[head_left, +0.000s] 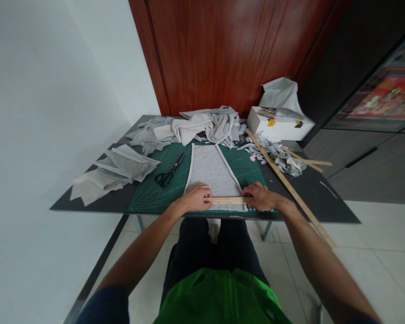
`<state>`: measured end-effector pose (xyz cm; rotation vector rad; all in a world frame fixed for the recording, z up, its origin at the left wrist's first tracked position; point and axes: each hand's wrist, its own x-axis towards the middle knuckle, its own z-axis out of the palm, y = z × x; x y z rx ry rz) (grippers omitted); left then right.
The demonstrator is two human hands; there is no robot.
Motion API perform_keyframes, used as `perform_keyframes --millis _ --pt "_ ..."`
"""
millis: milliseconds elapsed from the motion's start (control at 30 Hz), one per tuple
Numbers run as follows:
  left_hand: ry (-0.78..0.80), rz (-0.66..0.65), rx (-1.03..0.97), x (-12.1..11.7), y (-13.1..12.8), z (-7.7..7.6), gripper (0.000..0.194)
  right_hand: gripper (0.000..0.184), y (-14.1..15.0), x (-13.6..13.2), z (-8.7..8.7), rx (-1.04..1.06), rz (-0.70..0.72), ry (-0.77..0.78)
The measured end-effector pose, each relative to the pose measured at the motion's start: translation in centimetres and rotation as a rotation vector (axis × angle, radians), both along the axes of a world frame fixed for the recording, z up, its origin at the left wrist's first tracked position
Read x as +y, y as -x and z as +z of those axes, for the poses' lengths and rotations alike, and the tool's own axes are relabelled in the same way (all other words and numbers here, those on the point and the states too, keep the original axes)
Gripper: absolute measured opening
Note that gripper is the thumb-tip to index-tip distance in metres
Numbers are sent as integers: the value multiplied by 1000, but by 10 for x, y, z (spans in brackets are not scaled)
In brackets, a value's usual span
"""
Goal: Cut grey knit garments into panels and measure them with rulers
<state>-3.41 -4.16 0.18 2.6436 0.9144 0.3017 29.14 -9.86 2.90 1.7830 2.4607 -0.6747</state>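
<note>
A short wooden ruler lies crosswise over the near end of a light grey fabric piece. My left hand is closed around the ruler's left end. At the other end, my right hand grips the ruler with bent fingers near the fabric's right edge. The fabric widens toward me, and its two long sides have pale rolled edges. Beneath it is a green cutting mat with grid lines. Black-handled scissors rest on the mat to the left of the fabric.
Grey fabric scraps are heaped along the back. Folded cloth pieces lie at the left. A long wooden ruler overhangs the front right edge. Behind it stand a white box, thin fabric strips and wooden sticks.
</note>
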Motion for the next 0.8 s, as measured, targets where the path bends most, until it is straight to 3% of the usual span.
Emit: perform_keyframes --millis 200,267,367,800 --pt "-27 -26 -15 -2 1 -2 17 30 21 1 -1 161 111 -110" --pt "-4 -8 -9 -2 1 -2 17 35 31 1 -1 189 163 -71" --pt "18 16 -15 -1 0 -1 15 38 35 1 -1 140 133 -15" --pt "-33 -73 -16 -1 2 -2 14 24 -14 -4 -5 -39 27 59"
